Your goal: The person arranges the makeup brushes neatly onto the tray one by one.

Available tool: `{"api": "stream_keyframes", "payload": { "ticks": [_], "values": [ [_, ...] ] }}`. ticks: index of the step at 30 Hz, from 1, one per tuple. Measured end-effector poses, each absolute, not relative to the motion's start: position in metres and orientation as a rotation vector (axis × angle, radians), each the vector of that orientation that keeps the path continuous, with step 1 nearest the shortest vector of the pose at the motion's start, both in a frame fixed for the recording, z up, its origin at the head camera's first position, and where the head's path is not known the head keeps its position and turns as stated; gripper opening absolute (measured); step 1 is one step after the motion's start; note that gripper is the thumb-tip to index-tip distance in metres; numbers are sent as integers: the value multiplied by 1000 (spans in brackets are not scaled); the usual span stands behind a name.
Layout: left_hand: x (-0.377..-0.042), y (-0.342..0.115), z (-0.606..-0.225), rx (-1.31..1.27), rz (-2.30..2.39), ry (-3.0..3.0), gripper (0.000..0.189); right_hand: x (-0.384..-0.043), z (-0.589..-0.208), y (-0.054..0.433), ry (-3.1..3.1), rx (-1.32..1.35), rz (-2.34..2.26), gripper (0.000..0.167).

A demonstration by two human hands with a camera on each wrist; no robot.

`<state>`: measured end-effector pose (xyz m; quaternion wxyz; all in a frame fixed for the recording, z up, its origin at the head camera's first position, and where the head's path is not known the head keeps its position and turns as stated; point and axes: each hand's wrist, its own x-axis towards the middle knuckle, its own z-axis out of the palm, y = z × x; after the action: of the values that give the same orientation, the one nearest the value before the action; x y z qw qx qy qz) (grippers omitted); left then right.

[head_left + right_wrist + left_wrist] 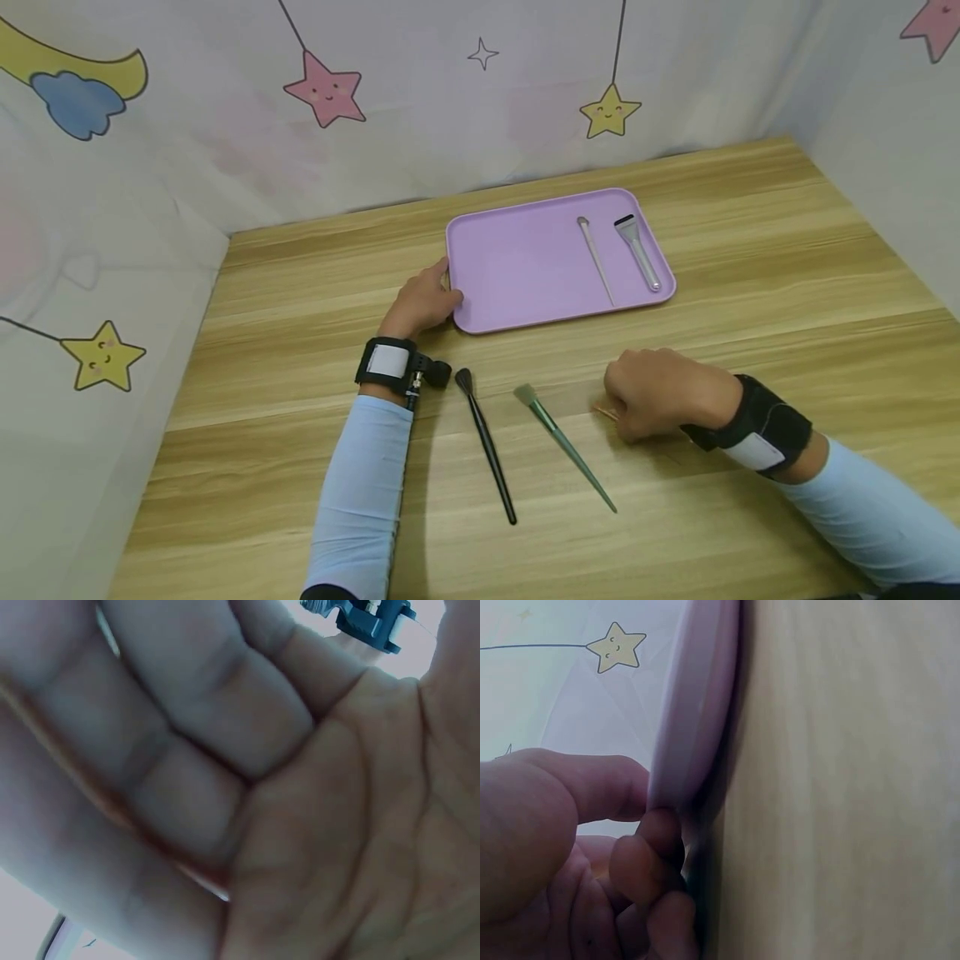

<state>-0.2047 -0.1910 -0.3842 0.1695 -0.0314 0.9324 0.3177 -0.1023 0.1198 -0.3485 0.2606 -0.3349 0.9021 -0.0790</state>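
My left hand (422, 302) holds the near-left corner of a lilac tray (517, 314), thumb at the rim and fingers against the outer side; the left wrist view shows the tray's edge (694, 712) between them. My right hand (663, 392) is low over the table with its fingers curled. A thin tan stick-like piece (605, 412) pokes out at its thumb side, the rest hidden under the hand. The right wrist view shows mostly palm and bent fingers (202, 697). Between the hands lie a black makeup brush (489, 450) and a green makeup brush (566, 446).
On the tray's right side lie a thin pale brush (596, 260) and a wide flat silver-handled brush (637, 252). The wooden table (300, 283) meets a white curtain (420, 125) with printed stars at the back and sides.
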Motion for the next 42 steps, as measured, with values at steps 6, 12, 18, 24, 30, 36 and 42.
{"api": "stream_keyframes", "payload": {
  "ticks": [6, 12, 18, 24, 30, 36, 42],
  "values": [
    [-205, -191, -385, -87, 901, 2658, 75, -110, -352, 121, 2527, -958, -372, 33],
    [-206, -192, -385, -92, 902, 2653, 75, -119, -352, 121, 2607, -1006, -441, 22],
    [-204, -192, -384, -92, 907, 2646, 75, -125, -352, 120, 2640, -890, -514, 17],
    [-205, -192, -384, -103, 897, 2643, 75, -132, -354, 120, 2699, -846, -686, 10],
    [-204, -192, -383, -97, 902, 2642, 75, -137, -353, 119, 2708, -796, -784, 9],
    [-205, -191, -386, -89, 892, 2654, 75, -140, -354, 118, 2734, -762, -815, 9],
    [-204, -192, -385, -64, 895, 2656, 74, -144, -354, 119, 2748, -774, -854, 10]
  ]
}}
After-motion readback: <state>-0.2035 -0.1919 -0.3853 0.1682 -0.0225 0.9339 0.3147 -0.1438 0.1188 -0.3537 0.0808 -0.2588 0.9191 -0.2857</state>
